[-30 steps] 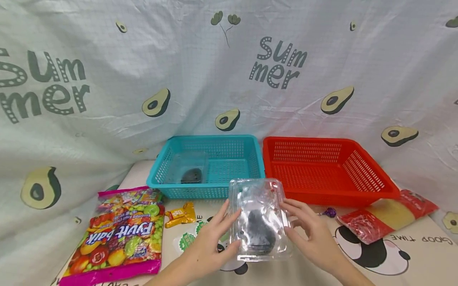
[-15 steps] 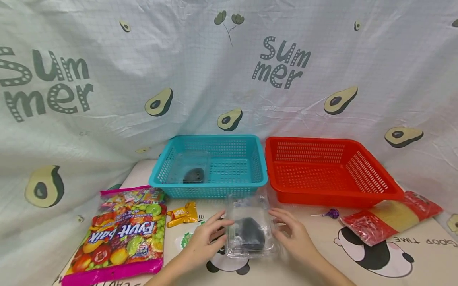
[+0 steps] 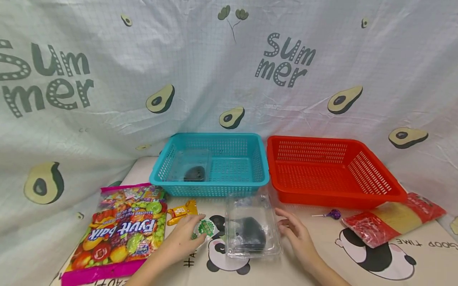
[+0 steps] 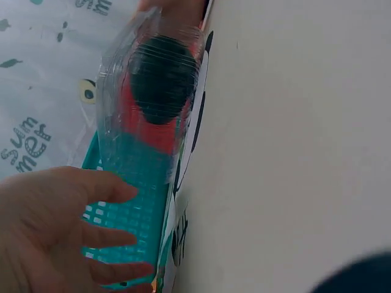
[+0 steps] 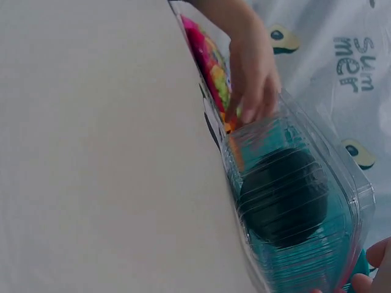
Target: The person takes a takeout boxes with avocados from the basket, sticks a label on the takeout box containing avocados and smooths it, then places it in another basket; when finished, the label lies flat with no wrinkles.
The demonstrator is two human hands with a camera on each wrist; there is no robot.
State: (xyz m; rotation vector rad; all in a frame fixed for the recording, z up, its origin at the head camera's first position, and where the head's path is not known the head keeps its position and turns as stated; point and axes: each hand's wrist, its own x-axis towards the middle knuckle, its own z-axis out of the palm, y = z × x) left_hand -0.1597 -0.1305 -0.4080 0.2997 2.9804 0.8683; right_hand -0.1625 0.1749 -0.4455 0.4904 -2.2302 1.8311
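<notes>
A clear plastic clamshell box (image 3: 250, 204) with a dark rounded object (image 3: 250, 234) inside it lies on the tablecloth before the baskets. My left hand (image 3: 184, 238) is apart from the box, over a small packet with round green print (image 3: 206, 227); its fingers look spread and straight in the left wrist view. Beside the box's right wall is my right hand (image 3: 298, 238), fingertips right at the edge and loosely bent. The right wrist view shows the dark object (image 5: 286, 198) through the box's ribbed plastic (image 5: 330, 162).
A turquoise basket (image 3: 214, 190) holds a similar clear box (image 3: 179, 163) with a dark object; a red basket (image 3: 322, 198) stands to its right. About them lie a fruit candy bag (image 3: 121, 230), an orange packet (image 3: 182, 210), a lollipop (image 3: 334, 214) and a red-and-yellow bag (image 3: 393, 218).
The box has been lowered to the tablecloth. My left hand has let go of it and moved left, over the green-printed packet; the right hand has loosened at its side.
</notes>
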